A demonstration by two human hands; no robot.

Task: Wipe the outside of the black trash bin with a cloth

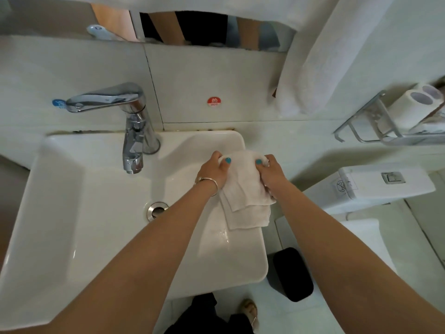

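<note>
Over sink (72,213) right edge | both hands (213,173) grip cloth (245,189)

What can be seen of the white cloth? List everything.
The white cloth looks like soft terry fabric, folded into several layers with stepped lower edges. Both hands hold its bunched top in a closed grip, the left hand on one end and the right hand on the other, thumbs pressed on its front. It hangs over the right side of the white sink, near the basin's rim. Water glistens on the basin just below it, so it may be wet.
</note>
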